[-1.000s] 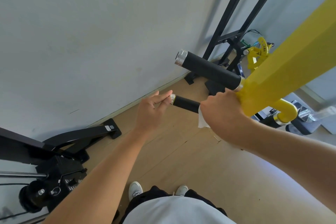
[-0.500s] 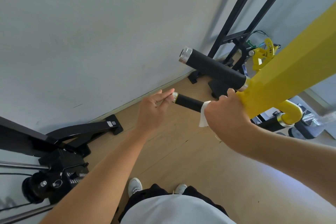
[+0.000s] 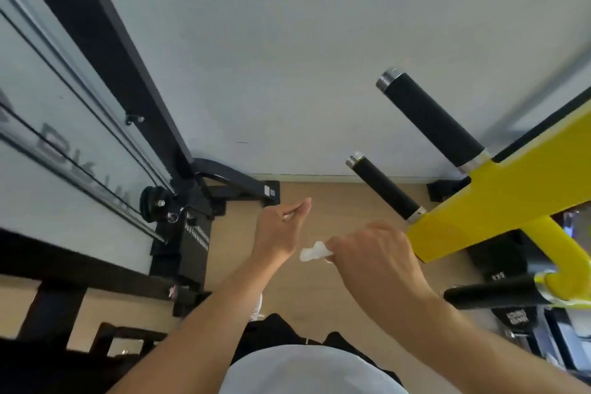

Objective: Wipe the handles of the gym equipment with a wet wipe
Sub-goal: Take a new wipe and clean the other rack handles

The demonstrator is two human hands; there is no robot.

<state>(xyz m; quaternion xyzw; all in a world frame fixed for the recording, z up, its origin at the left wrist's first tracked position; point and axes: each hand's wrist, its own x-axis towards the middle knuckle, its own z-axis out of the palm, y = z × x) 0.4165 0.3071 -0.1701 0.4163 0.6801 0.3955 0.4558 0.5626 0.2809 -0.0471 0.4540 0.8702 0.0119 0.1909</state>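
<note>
Two black handles with silver end caps stick out from a yellow machine arm (image 3: pixel 499 201): a thin lower handle (image 3: pixel 385 186) and a thick upper handle (image 3: pixel 431 120). A third black handle (image 3: pixel 492 296) lies lower right on a yellow curved tube. My right hand (image 3: pixel 374 261) pinches a crumpled white wet wipe (image 3: pixel 313 252), below and left of the thin handle, apart from it. My left hand (image 3: pixel 283 227) hovers to the left with fingers straight and together, holding nothing and touching no handle.
A black cable machine frame (image 3: pixel 128 73) with cables, a pulley and a weight stack (image 3: pixel 192 243) stands at left, its foot (image 3: pixel 256 189) on the wooden floor by the grey wall. More black equipment sits at lower right. My white shoe shows below.
Both hands have come off the thin handle and dropped down and to the left. The right hand took the wipe away with it. The view swung left.
</note>
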